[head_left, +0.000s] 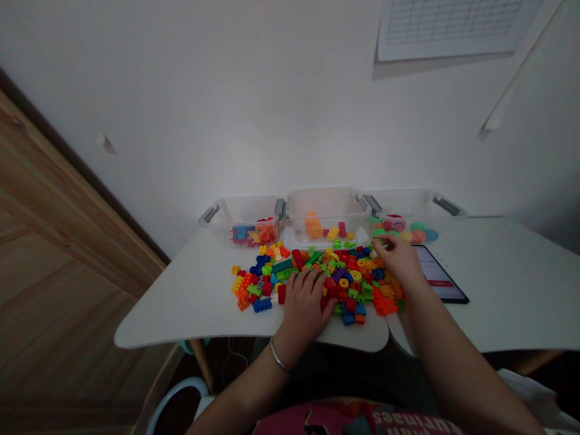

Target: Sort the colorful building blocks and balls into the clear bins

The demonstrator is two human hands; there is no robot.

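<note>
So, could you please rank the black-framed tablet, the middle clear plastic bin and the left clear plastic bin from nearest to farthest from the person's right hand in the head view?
From the right hand:
1. Black-framed tablet: just to the hand's right.
2. Middle clear plastic bin: ahead and to the left.
3. Left clear plastic bin: farthest, beyond the middle bin.

**barely a word can be read**

white printed letters [410,420] run across the dark pink shirt [317,420] at the bottom of the view, upside down and cut off by the edge, so no sure word comes out of them. the tablet [437,275] just beside the right hand [401,260] shows small lines of text and a red bar [440,283] on a pale screen, all too small to read. the ruled chart [453,24] on the wall shows only a grid, with any entries too faint to make out.
</note>
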